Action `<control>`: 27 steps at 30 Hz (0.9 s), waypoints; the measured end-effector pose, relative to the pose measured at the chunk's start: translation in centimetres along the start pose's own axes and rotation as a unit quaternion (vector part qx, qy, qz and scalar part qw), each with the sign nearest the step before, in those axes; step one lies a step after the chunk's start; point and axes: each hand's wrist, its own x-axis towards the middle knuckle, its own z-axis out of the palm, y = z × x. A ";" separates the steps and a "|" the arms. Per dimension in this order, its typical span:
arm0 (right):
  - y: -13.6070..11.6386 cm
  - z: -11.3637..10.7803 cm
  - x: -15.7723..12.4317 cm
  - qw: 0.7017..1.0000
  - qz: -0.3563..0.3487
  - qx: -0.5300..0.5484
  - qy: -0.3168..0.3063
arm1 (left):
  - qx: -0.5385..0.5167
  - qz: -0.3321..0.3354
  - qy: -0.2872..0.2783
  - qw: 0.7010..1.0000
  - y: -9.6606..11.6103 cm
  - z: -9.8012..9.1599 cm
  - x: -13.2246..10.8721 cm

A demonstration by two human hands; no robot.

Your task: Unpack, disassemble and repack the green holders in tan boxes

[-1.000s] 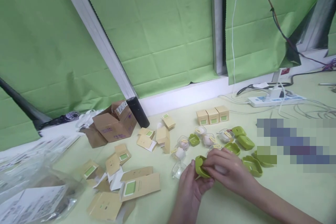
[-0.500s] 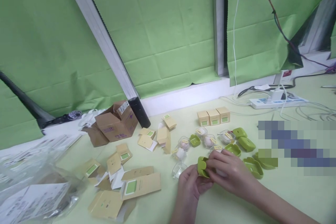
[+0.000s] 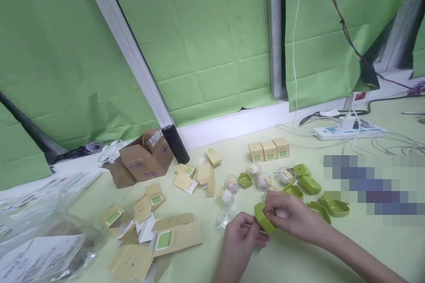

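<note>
A green plastic shell (image 3: 264, 219) is held tilted between my two hands above the table. My left hand (image 3: 239, 235) is closed, thumb and fingers at the shell's left edge. Closed too, my right hand (image 3: 292, 216) pinches the shell's right side with its fingers at the opening. Something whitish and rounded (image 3: 282, 213) shows beneath the right fingers; I cannot make out what it is. Left of the shell lies a clear plastic cup (image 3: 226, 218). Behind my hands are several clear containers with pale contents (image 3: 231, 183) and a small green piece (image 3: 245, 180).
More green shells (image 3: 310, 184) lie to the right. Opened cardboard packages (image 3: 179, 238) spread over the left side, beside a clear plastic bag (image 3: 49, 247). Three small closed boxes (image 3: 268, 150), a brown carton (image 3: 146, 159), a black cylinder (image 3: 175, 143) and a power strip (image 3: 348, 131) stand farther back.
The green shell has turned and shifted slightly right and down. My left fingers have moved from beneath it to its left edge, and my right fingers have shifted their hold.
</note>
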 end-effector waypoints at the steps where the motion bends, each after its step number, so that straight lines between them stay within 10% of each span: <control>1: 0.0 0.0 0.0 1.000 0.007 0.006 -0.015 | 0.011 0.005 -0.006 1.000 -0.1 0.0 0.0; 6: -0.5 0.0 -0.7 0.989 0.082 0.118 -0.020 | -0.052 0.028 -0.040 0.997 -0.2 -0.3 0.0; 19: -1.4 1.8 -1.5 0.996 -0.065 0.038 0.038 | -0.186 0.016 -0.042 0.982 0.7 0.4 -0.6; 27: -1.1 2.3 -0.7 0.979 0.096 0.159 0.079 | -0.268 0.053 -0.071 0.959 0.1 1.5 -0.2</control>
